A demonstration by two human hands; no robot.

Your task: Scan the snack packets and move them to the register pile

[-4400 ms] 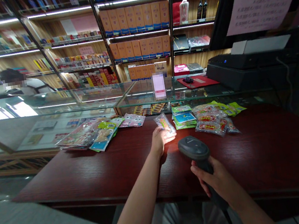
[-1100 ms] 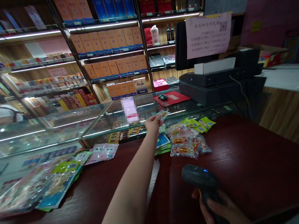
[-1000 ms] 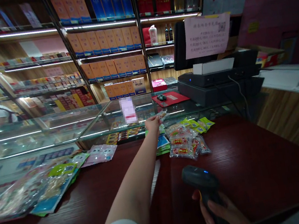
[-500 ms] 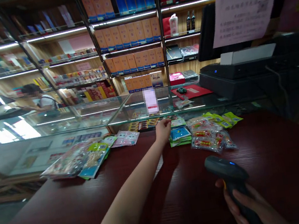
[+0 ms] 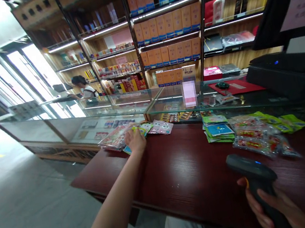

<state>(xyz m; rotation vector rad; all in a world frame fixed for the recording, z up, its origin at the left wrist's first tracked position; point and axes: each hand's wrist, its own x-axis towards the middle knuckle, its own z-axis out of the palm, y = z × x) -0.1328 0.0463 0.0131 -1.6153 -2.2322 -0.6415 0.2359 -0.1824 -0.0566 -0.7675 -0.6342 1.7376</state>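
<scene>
Reaching out over the dark red counter (image 5: 184,170), the left hand (image 5: 135,139) lies on the near edge of a pile of packets (image 5: 114,137) at the counter's far left end. Its back faces the camera and its fingers curl down onto the wrappers. Whether they grip a packet or only touch the pile cannot be told. A pink packet (image 5: 160,127) lies just beside the pile, on its right.

The right hand (image 5: 274,206) is low at the right edge of the view, wrapped tightly around the handle of a black scanner (image 5: 251,169). The scanner's head points toward the middle of the counter, and a small blue light shows on top of it.

Well apart from the left hand, on the right part of the counter, sits a stack of green and blue packets (image 5: 218,130). Next to it are clear snack bags with red print (image 5: 256,140), and some yellow-green packets (image 5: 285,122) lie behind those.

A glass display case (image 5: 128,106) runs along the far side of the counter. On its top stand a blurred card (image 5: 189,93), a small packet (image 5: 225,98), a red mat (image 5: 236,86) with a mouse on it, and a black till (image 5: 287,69).

Behind the case, lit shelves (image 5: 167,23) hold rows of orange boxes. A person (image 5: 82,87) stands far back on the left near the bright windows.
</scene>
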